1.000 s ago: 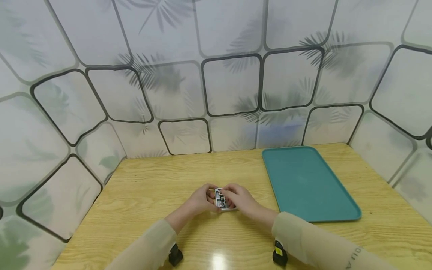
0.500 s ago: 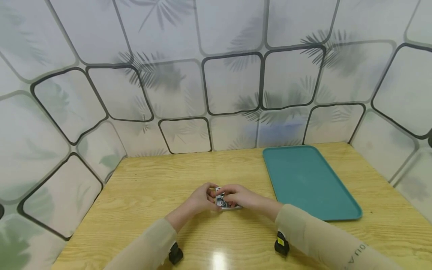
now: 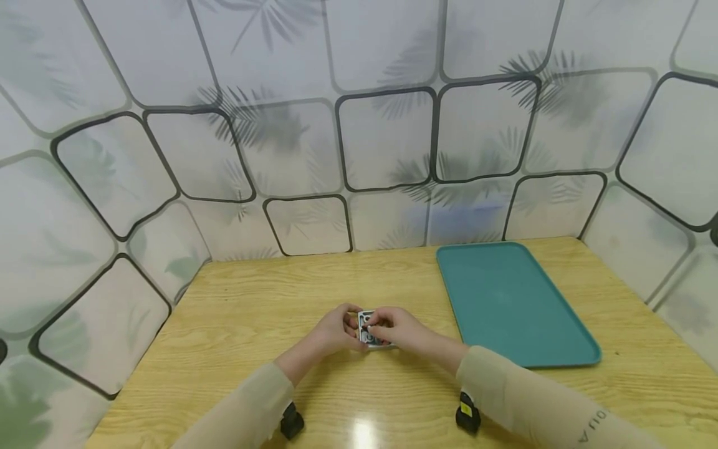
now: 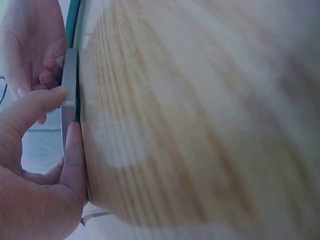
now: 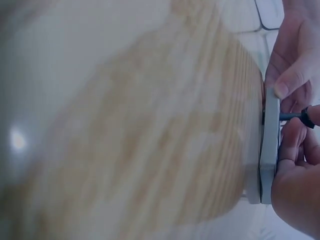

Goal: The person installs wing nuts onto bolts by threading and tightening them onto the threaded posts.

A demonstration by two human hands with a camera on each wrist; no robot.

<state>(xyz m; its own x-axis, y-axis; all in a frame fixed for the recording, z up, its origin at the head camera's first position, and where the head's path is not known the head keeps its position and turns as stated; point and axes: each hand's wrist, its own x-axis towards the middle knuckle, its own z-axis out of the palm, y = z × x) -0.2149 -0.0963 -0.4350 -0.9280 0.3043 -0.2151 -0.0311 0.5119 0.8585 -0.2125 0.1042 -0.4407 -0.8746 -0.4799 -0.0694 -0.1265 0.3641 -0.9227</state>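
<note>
A small flat rectangular plate lies on the table, its top patterned in grey, white and black. The left hand grips its left side, with the thumb on the near edge and fingers round the far corner. Over the plate, the right hand pinches a small dark knob-topped pin, whose thin shaft reaches down to the plate in the right wrist view. The plate's pale grey edge shows side-on in the left wrist view. The right fingers hide the plate's right part in the head view.
A teal tray lies on the wooden table to the right of the hands. Patterned fabric walls enclose the table at the back and sides. Black wrist devices sit beneath both sleeves.
Half a second ago the right index finger stretched across the plate; now it is drawn back and the fingertips pinch the pin. The left hand keeps its place on the plate.
</note>
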